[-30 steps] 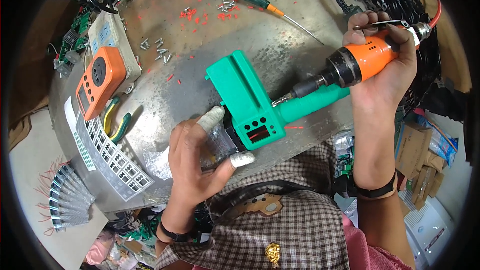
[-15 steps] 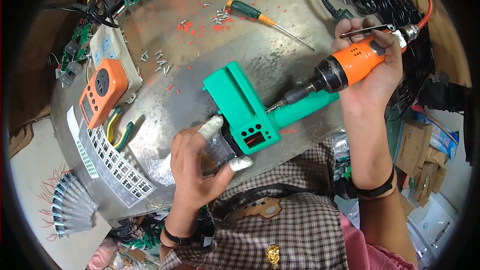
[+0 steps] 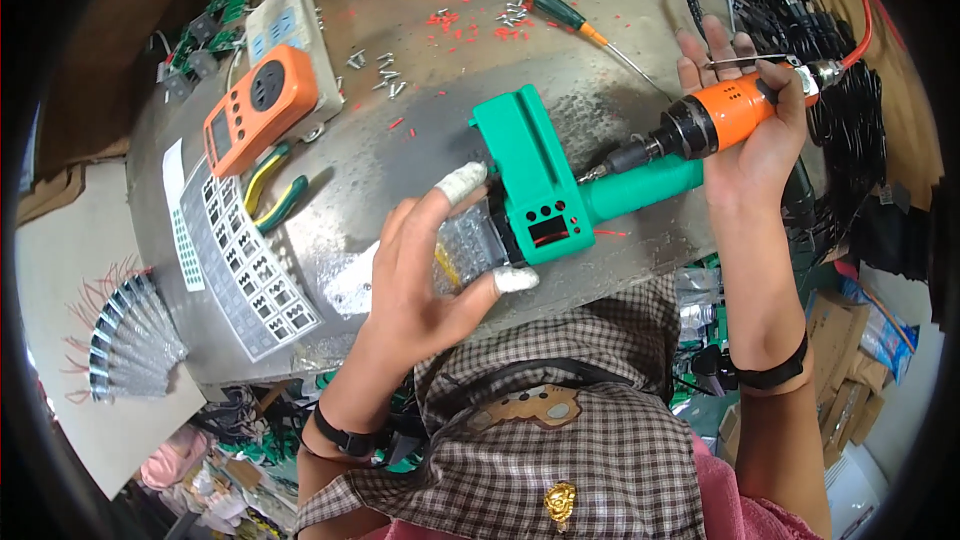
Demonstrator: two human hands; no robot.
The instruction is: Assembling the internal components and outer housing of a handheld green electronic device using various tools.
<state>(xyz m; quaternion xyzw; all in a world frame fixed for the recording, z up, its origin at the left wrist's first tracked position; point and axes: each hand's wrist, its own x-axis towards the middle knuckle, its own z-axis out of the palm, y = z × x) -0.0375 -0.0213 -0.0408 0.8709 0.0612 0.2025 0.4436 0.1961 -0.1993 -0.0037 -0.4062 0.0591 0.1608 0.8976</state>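
Observation:
A green plastic device (image 3: 532, 145) with a tube-like handle lies on the metal table, its small dark window and round buttons facing up. My left hand (image 3: 425, 260), with white wraps on thumb and forefinger, spans its black end piece (image 3: 503, 227) and steadies it between those two fingertips. Clear bubble-like plastic (image 3: 465, 245) shows under that palm. My right hand (image 3: 750, 145) holds an orange air screwdriver (image 3: 735, 112), thumb across its body and the other fingers loosely extended by the metal lever (image 3: 750, 61). Its bit points at the device where the handle joins; whether it touches a screw is hidden.
A green-and-orange screwdriver (image 3: 570, 15) lies beyond the device near loose screws (image 3: 512, 14) and red bits. At left are an orange meter (image 3: 262, 105), a power strip (image 3: 290, 25), pliers (image 3: 270, 195) and a label sheet (image 3: 255, 280). Black cables (image 3: 840, 90) pile at right.
The view has shifted, so table and hands appear farther up and right at the device. My right fingers have loosened and straightened away from the lever. My left hand keeps its hold.

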